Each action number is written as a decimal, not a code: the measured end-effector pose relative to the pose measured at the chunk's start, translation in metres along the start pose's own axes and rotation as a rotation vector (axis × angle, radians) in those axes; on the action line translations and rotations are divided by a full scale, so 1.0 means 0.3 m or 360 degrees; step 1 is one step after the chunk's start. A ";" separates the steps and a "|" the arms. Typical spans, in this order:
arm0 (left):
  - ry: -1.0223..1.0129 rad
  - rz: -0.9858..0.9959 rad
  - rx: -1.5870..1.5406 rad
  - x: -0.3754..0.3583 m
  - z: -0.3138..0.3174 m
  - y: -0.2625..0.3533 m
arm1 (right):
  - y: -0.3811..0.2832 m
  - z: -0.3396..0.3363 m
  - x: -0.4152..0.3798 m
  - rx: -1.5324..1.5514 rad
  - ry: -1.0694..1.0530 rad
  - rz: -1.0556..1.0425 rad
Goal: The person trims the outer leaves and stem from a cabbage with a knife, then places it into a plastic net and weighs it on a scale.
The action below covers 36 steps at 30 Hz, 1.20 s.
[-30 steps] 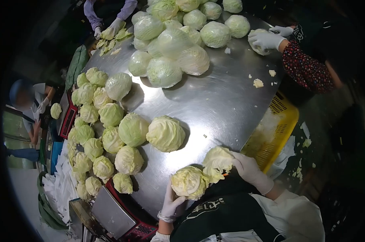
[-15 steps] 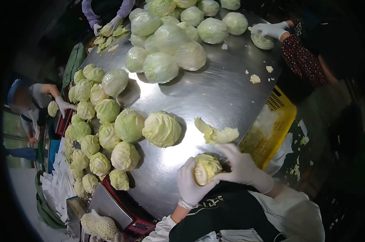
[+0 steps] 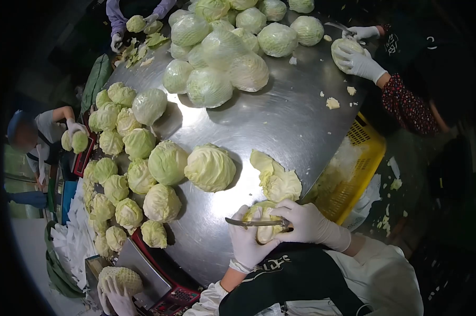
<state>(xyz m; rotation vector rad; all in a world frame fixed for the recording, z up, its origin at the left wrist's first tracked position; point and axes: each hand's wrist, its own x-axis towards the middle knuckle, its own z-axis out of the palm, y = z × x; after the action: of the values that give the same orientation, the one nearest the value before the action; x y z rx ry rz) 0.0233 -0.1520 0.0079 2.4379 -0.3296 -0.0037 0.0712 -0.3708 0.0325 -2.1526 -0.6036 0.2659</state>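
My gloved left hand (image 3: 247, 242) is wrapped round the near left side of a small pale cabbage (image 3: 268, 233) at the table's front edge. In my gloved right hand (image 3: 312, 227) is a knife (image 3: 254, 223) with a dark, slightly curved blade. It lies across the top of the cabbage, its tip pointing left over my left fingers. Just beyond the cabbage, loose outer leaves (image 3: 280, 181) rest on the metal table. A larger trimmed cabbage (image 3: 210, 168) sits to the left of them.
Many bare cabbages (image 3: 140, 176) crowd the table's left side; film-wrapped ones (image 3: 210, 87) are piled at the back. A yellow crate (image 3: 372, 158) stands off the right edge. Scales (image 3: 143, 274) flank the left. Co-workers handle cabbages around the table; one gloved hand (image 3: 119, 300) touches a netted cabbage.
The knife blade now shows across my cabbage, and my right fingers have come down around its handle. The loose leaves lie spread closer to the cabbage. A co-worker's hand has reached the netted cabbage.
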 end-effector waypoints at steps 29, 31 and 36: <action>-0.0034 -0.0207 -0.0671 -0.132 -0.130 -0.090 | 0.307 0.060 0.057 -0.0222 0.0433 0.0740; -0.0189 -0.0045 -0.0296 -0.124 -0.131 -0.079 | 0.375 0.024 0.017 -0.0267 0.0609 0.0822; 0.0040 -0.0130 -0.0639 -0.096 -0.098 -0.133 | 0.410 -0.077 -0.070 -0.0336 0.1186 0.0496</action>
<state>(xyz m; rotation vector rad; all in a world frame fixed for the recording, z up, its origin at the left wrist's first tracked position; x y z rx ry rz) 0.0073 -0.0972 0.0034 2.0493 -0.1951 -0.0686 0.1023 -0.4604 -0.0517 -2.3227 0.1387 -0.4466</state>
